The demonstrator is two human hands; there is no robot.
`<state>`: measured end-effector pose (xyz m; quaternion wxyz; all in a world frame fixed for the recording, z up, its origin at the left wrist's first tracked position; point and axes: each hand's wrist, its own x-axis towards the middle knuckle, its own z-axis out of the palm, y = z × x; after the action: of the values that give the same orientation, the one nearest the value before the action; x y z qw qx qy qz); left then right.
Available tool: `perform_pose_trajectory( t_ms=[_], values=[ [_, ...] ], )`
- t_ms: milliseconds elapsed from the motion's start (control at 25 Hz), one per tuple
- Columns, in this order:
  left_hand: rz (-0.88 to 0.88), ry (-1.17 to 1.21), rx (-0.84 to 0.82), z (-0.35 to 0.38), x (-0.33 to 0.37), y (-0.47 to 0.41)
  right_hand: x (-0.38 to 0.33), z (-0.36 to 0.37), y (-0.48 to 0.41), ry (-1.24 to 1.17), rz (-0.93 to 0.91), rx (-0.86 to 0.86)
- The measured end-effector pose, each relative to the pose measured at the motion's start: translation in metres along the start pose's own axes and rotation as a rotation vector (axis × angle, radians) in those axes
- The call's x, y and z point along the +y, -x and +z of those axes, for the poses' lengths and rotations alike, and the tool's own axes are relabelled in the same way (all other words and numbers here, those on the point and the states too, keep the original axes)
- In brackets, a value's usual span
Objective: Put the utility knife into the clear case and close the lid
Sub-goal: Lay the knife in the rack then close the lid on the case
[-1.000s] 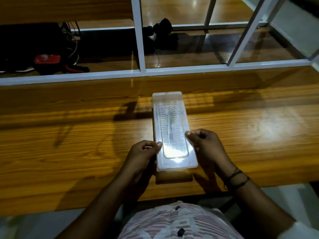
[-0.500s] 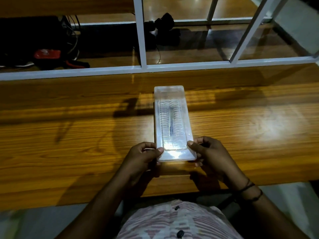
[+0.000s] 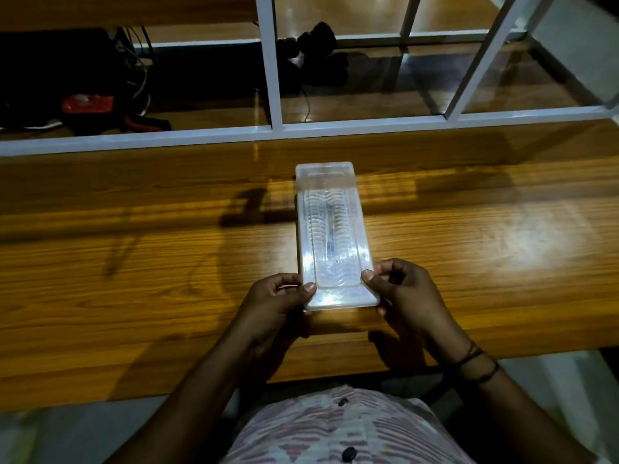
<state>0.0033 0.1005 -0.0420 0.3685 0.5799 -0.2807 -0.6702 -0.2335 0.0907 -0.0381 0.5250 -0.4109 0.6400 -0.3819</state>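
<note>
The clear case (image 3: 326, 182) lies lengthwise on the wooden table (image 3: 134, 279), its lid down flat over it. Through the ribbed lid I make out a thin dark shape, the utility knife (image 3: 330, 229), lying along the middle. My left hand (image 3: 278, 303) pinches the near left corner of the case, thumb on top of the lid. My right hand (image 3: 405, 293) grips the near right corner the same way. Strong glare washes out the near end of the lid.
A white metal frame (image 3: 274, 95) runs along the table's far edge, with uprights rising from it. Behind it lie a red and black tool with cables (image 3: 88, 105) at the left and a dark bundle (image 3: 318, 51) in the middle. The table's near edge is just below my wrists.
Both hands slid from the case's long sides toward its near corners. The case's near end, which stood past the table edge, now sits further onto the table.
</note>
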Motion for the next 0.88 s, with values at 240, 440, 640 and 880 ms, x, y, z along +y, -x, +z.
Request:
perform_pose_trajectory(
  t_ms=[240, 440, 640, 880],
  values=[
    [-0.004, -0.063, -0.01, 0.001, 0.012, -0.001, -0.006, -0.001, -0.002, -0.027, 0.012, -0.036],
    [0.036, -0.126, 0.085, 0.008, 0.032, -0.019, -0.02, 0.006, -0.018, -0.006, -0.007, 0.025],
    [0.037, -0.146, 0.083, 0.011, 0.033, -0.022, -0.017, 0.012, -0.021, -0.006, -0.012, 0.059],
    [-0.003, -0.11, 0.094, 0.014, 0.041, -0.023, -0.022, 0.012, -0.026, -0.068, 0.058, 0.06]
  ],
)
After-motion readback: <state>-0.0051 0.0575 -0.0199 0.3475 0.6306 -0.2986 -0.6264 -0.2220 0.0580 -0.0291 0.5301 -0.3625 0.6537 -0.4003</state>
